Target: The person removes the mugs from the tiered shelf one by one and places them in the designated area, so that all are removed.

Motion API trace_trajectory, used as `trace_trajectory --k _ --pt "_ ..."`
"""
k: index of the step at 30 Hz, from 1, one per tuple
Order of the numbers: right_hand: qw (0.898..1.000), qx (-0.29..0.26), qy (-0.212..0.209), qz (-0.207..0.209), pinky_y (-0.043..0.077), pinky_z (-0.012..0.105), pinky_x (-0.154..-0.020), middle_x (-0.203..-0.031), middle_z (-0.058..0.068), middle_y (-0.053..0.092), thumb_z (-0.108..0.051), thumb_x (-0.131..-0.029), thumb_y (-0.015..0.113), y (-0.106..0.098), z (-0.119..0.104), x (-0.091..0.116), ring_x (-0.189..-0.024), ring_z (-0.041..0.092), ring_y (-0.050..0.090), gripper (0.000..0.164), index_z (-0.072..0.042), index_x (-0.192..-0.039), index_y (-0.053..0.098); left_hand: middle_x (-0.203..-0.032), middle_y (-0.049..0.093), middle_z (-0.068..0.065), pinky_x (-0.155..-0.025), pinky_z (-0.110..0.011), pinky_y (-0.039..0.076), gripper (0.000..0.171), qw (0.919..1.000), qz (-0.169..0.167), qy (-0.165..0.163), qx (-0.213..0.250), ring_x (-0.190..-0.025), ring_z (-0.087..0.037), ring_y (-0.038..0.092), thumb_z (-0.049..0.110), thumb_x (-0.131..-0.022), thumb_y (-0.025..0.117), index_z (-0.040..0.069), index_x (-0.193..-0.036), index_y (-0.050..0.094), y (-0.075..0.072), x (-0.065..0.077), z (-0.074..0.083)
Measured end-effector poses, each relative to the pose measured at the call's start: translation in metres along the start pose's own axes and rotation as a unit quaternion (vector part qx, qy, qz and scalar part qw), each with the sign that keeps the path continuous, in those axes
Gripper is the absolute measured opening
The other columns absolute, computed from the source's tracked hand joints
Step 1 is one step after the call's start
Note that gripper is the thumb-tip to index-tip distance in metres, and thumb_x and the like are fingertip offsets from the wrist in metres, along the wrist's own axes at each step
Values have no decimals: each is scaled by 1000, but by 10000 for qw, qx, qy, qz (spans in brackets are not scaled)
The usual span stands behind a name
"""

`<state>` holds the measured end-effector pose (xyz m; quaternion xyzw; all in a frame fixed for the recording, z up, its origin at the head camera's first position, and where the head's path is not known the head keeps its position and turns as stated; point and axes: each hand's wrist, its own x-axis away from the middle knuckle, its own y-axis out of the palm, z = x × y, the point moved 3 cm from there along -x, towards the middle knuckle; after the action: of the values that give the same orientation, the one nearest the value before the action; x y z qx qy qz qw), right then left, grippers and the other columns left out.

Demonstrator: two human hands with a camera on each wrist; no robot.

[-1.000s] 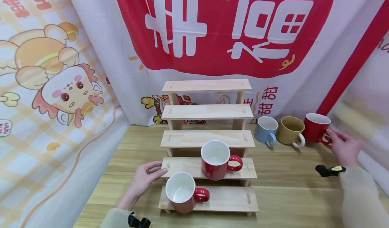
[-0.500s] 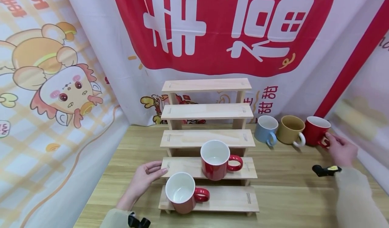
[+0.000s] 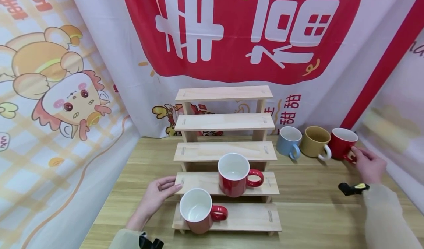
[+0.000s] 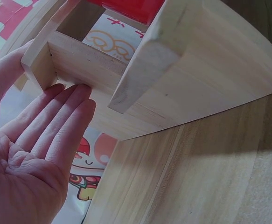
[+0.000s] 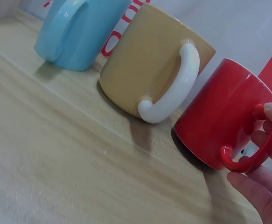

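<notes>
In the head view, my right hand (image 3: pixel 369 165) grips the handle of a red mug (image 3: pixel 341 146) with a white inside. The right wrist view shows the thumb on top of that handle and fingers through and under it; the mug stands upright on the table. My left hand (image 3: pixel 158 193) pinches the left end of the second-lowest step of a wooden stepped rack (image 3: pixel 232 151). Its thumb lies on top, its fingers (image 4: pixel 63 116) extend underneath. Two more red mugs stand on the rack: one (image 3: pixel 233 182) on that step, another (image 3: pixel 198 216) on the lowest step's left end.
A tan mug (image 3: pixel 314 142) with a white handle stands close left of the held mug, and a light blue mug (image 3: pixel 288 142) beside it. Printed cloth (image 3: pixel 145 94) hangs behind and at both sides. The wooden table (image 3: pixel 311 190) extends in front of the mugs.
My right hand and the red mug have shifted slightly toward the front, the hand also moving a little left. The left hand keeps its place on the rack.
</notes>
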<state>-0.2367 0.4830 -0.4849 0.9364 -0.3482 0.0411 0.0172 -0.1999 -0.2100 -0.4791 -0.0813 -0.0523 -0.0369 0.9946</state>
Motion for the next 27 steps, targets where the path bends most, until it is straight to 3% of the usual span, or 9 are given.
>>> trace_trajectory --k 5,12,18,23,27 --pt "9992 394 -36 -85 49 9 -53 -63 -19 67 -24 -93 77 -5 7 2 -60 -5 63 20 -31 -75 76 -117 70 -22 -86 -29 58 49 10000 17 25 37 -103 -25 70 13 -89 80 -10 -128 62 1 1 2" --pt "9962 847 -172 -129 48 8 -54 -65 -22 66 -31 -92 78 -11 11 -2 -62 -5 62 14 -33 -78 77 -118 70 -22 -86 -29 58 48 10000 35 17 57 -104 -25 70 12 -90 80 -9 -129 62 1 2 3" --pt "9940 1089 -97 20 45 9 -54 -64 -25 65 -36 -90 79 -10 1 4 -62 -5 59 16 -37 -76 74 -119 70 -22 -86 -30 58 49 10000 21 70 13 -105 -27 70 14 -89 81 -9 -129 62 1 1 3" --pt "9950 985 -19 184 42 7 -59 -68 -29 64 -37 -87 82 -8 -15 7 -73 -10 55 8 -35 -90 75 -119 69 -22 -86 -30 58 50 10000 -8 85 24 -104 -26 70 14 -89 81 -9 -129 62 1 1 2" --pt "9969 780 -134 4 45 7 -59 -77 -31 65 -38 -86 83 -5 -28 8 -75 -10 58 28 -28 -111 76 -119 69 -22 -86 -30 58 50 10000 -9 69 -16 -104 -25 70 14 -89 81 -9 -129 62 1 1 1"
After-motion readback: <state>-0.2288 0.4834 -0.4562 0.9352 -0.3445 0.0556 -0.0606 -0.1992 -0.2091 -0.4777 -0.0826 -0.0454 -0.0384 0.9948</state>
